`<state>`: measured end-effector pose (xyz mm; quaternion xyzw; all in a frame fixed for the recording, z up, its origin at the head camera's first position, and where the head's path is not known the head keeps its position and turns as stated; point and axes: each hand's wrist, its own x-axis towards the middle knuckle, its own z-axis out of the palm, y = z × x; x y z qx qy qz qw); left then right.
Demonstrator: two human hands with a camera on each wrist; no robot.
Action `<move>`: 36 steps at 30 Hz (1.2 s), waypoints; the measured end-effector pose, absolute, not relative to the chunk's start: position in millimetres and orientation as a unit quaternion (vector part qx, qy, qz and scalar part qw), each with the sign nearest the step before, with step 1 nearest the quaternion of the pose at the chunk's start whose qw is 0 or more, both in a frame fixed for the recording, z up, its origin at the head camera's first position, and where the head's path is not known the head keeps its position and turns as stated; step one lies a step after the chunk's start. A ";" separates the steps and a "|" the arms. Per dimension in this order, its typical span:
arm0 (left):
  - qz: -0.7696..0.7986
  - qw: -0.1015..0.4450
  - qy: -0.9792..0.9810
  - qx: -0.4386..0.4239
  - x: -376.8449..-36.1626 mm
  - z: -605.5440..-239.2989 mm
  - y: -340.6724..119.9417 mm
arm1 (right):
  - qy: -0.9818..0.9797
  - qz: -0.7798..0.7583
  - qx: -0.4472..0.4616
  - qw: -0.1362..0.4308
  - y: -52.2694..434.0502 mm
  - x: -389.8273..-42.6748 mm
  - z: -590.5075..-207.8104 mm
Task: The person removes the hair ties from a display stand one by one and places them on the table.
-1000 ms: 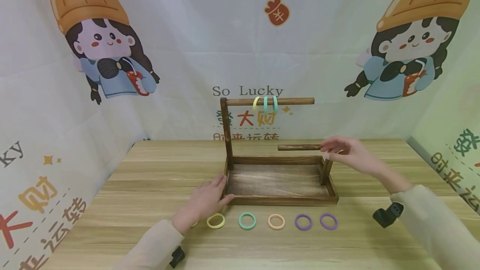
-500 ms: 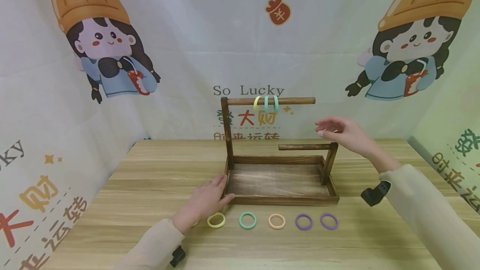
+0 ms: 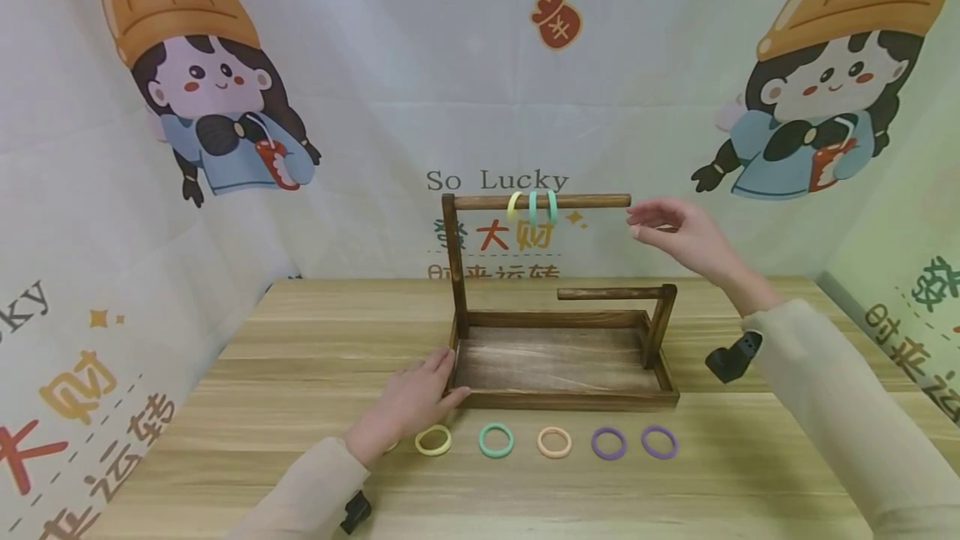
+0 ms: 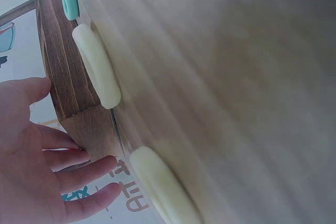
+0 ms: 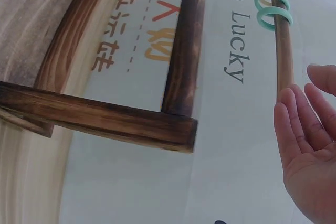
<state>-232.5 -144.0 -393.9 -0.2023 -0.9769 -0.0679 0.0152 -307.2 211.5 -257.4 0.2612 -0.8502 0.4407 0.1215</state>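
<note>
The right hand (image 3: 678, 233) hangs in the air with its fingers relaxed and loosely spread, holding nothing. Its fingertips (image 3: 636, 211) sit just beside the free end of the upper rod (image 3: 585, 202) of the wooden rack (image 3: 562, 400), apart from it by a small gap. That rod runs level, its long axis left to right, fixed at the far end to the tall post (image 3: 452, 265) and pointing its free end straight at the fingers. In the right wrist view the rod's tip lies just beyond the fingertips (image 5: 287, 98). Three rings (image 3: 531, 207), one yellow and two green, hang on the rod further along from the fingers, toward the post. Below the hand, the shorter lower rod (image 3: 606, 294) also lies level, its free end pointing away from the fingers.

The left hand (image 3: 408, 402) lies flat on the table (image 3: 225, 407) with straight fingers, the fingertips (image 3: 442, 361) touching the near left corner of the rack's tray. Just beside its palm lies a yellow ring (image 3: 433, 441), then a row running away from it: green ring (image 3: 496, 440), peach ring (image 3: 553, 442) and two purple rings (image 3: 633, 442).
</note>
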 end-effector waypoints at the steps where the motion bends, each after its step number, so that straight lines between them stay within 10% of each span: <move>1: -0.069 0.015 -0.977 -0.202 -232.3 -393.7 -143.9 | -0.850 0.441 0.258 0.127 210.4 -308.0 -255.4; 36: -0.068 0.022 -0.976 -0.206 -233.6 -395.7 -144.3 | -0.851 0.435 0.277 0.103 147.8 -341.1 -228.9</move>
